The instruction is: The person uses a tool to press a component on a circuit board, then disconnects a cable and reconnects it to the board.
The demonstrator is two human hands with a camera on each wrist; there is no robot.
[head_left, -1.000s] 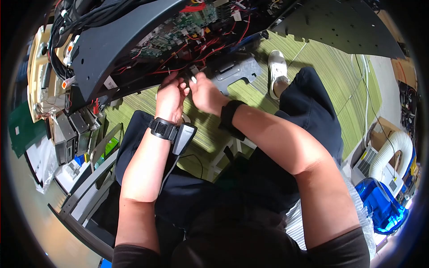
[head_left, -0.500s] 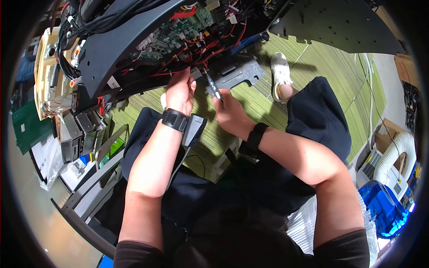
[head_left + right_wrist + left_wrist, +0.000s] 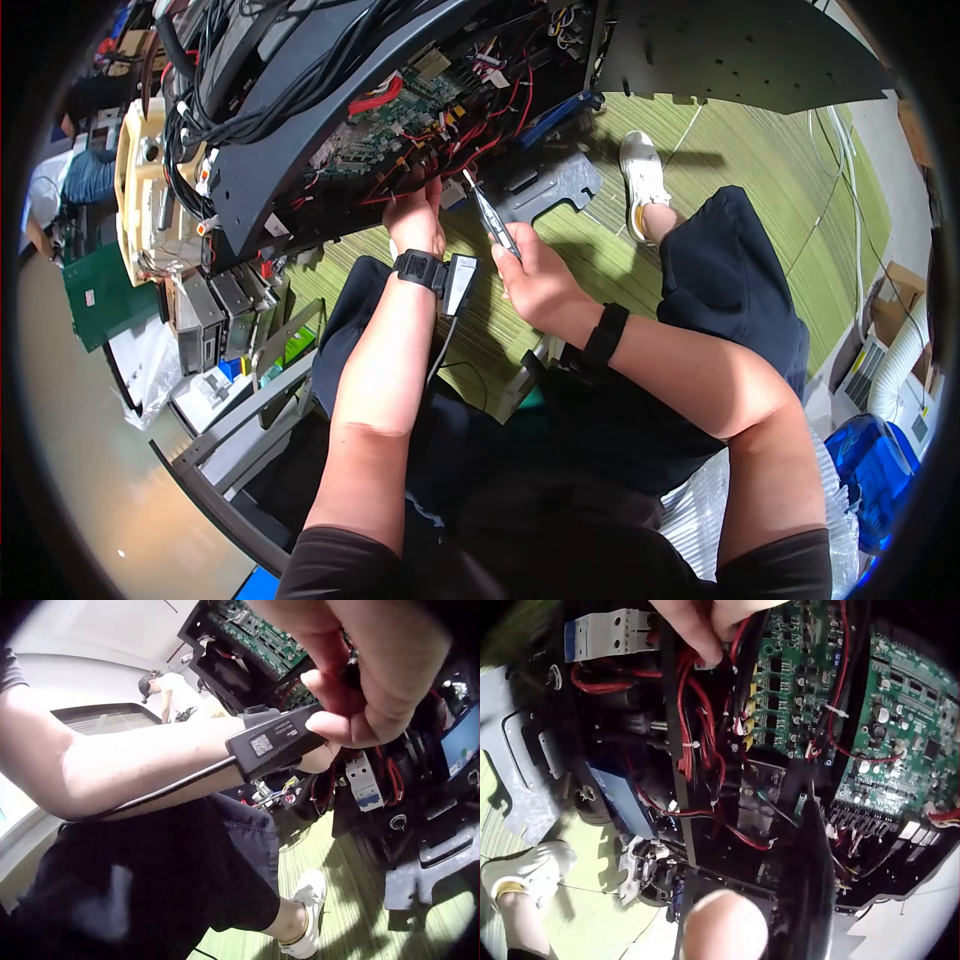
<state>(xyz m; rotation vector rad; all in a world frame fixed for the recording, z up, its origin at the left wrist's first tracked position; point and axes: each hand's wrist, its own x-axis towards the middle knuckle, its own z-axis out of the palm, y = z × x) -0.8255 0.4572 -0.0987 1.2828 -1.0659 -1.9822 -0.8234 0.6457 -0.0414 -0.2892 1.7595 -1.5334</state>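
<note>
My left hand point(image 3: 414, 220) reaches up into the open black housing point(image 3: 320, 140). Seen from the left wrist, its fingertips point(image 3: 701, 641) pinch together at a bundle of red wires point(image 3: 701, 705). Beside them is a white circuit breaker point(image 3: 615, 634), which shows its blue marking in the right wrist view. Off to the right, my right hand point(image 3: 545, 280) grips a slim grey pen-shaped tool point(image 3: 492, 222), its narrow tip pointing up toward the wiring. Green circuit boards point(image 3: 892, 720) fill the housing beyond the wires.
A loose metal bracket point(image 3: 555, 185) lies under the housing's edge. Thick black cables point(image 3: 290, 100) drape over its left side. A dark panel point(image 3: 740, 50) juts out at upper right. Metal boxes point(image 3: 200, 320) stand at left. Another person point(image 3: 176, 697) is in the background.
My right hand has drawn back from the left hand, down and to the right, bringing the tool into sight. The left hand stays at the wiring; the head view has shifted.
</note>
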